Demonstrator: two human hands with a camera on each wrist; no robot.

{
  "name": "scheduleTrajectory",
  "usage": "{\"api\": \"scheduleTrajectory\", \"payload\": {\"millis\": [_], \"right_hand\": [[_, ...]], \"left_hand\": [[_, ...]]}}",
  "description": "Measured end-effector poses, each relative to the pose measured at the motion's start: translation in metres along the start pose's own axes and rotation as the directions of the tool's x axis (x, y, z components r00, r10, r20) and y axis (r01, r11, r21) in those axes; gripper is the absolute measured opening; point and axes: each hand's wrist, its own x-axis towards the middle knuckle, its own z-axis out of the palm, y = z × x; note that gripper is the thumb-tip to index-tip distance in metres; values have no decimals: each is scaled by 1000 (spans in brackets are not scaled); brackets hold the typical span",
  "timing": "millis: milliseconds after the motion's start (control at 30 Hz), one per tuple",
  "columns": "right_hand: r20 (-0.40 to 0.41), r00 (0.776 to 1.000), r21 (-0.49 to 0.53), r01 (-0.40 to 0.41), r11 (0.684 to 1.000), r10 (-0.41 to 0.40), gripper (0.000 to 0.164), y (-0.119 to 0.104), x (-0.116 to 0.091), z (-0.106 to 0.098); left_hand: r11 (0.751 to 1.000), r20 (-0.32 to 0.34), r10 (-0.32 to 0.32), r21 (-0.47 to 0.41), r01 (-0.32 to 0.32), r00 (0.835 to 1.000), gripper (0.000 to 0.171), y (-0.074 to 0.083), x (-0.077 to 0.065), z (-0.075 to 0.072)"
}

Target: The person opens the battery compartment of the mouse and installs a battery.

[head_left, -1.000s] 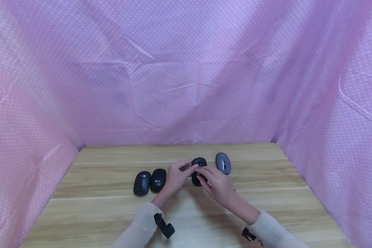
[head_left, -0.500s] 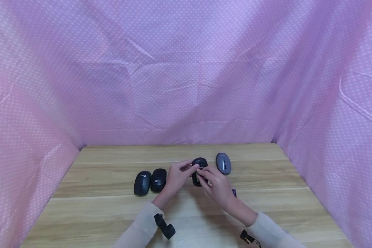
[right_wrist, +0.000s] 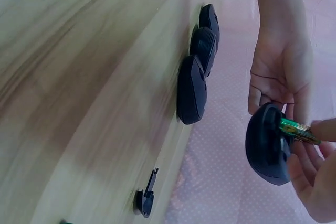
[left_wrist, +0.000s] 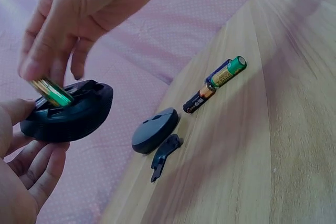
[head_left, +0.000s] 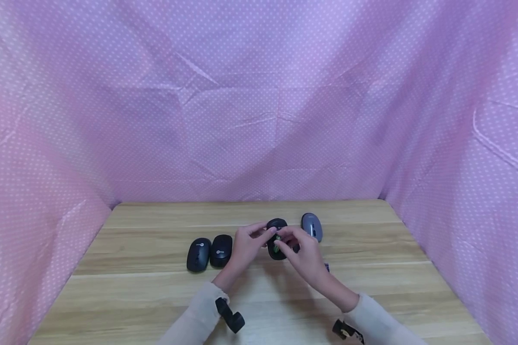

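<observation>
My left hand point(head_left: 247, 244) holds a black computer mouse point(left_wrist: 79, 116) underside up, its battery compartment uncovered. The right hand point(head_left: 306, 256) pinches a green and gold battery point(left_wrist: 54, 93) between thumb and fingers. In the left wrist view that battery slants over the compartment, its green end down in the slot and its other end raised under the fingertips. The right wrist view shows the same battery point(right_wrist: 299, 129) jutting out of the mouse. Both hands are above the table.
Two dark mice point(head_left: 198, 255) point(head_left: 221, 251) lie left of the hands, a grey mouse point(head_left: 311, 227) to the right. Beside the grey mouse is a black battery cover point(left_wrist: 165, 156). Loose batteries point(left_wrist: 227, 72) lie nearby on the wooden table point(head_left: 155, 306). Pink dotted cloth point(head_left: 241, 96) hangs behind.
The right hand has shifted slightly right and its fingers have spread from the mouse, so the green battery now shows between them. The left hand keeps its hold on the mouse.
</observation>
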Motion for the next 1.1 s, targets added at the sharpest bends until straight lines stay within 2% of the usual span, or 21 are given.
{"api": "scheduleTrajectory", "payload": {"millis": [100,167,267,333,400,467,533,600,633,667,733,833,867,967,1100], "right_hand": [[-54,999,38,-7,999,9,23,-1,0,-2],[-70,997,26,16,1000,-14,22,-1,0,-3],[-60,993,-86,100,991,-105,22,-2,0,-3],[-39,980,-213,185,960,-197,21,0,-1,-1],[-17,960,-329,259,908,-280,21,1,-2,1],[5,939,-399,317,860,-343,18,3,-4,4],[37,925,-423,357,833,-378,15,5,-6,5],[74,914,-418,392,819,-400,9,6,-8,7],[92,909,-413,407,815,-408,14,7,-10,7],[114,906,-409,417,812,-408,21,7,-10,7],[155,903,-396,428,812,-400,22,8,-10,7],[196,910,-365,413,835,-365,10,9,-9,5],[208,914,-348,402,847,-348,8,10,-8,4],[222,917,-316,389,865,-331,14,12,-7,3],[235,912,-288,395,873,-335,16,12,-6,-1]], "left_hand": [[1000,-3,-4,19,4,1000,30,0,0,0],[1000,-10,-8,22,8,1000,32,0,0,0],[1000,-25,-15,7,15,1000,34,-1,0,1],[1000,-24,-19,-12,18,1000,33,-1,0,3],[999,-18,-23,-23,23,1000,33,-2,1,5],[999,-13,-33,-30,33,999,33,-2,1,7],[998,-19,-51,-38,51,999,34,0,0,8],[996,-34,-70,-48,69,997,35,1,1,8],[996,-43,-79,-51,77,996,35,2,1,8],[995,-53,-87,-55,84,995,35,3,1,7],[995,-74,-89,-53,85,993,34,4,3,5],[996,-92,-75,-46,72,993,32,2,5,3],[997,-93,-71,-39,67,993,32,1,5,2],[997,-86,-68,-26,66,994,32,-3,5,1],[996,-59,-89,-16,88,994,35,-4,6,-1]]}}
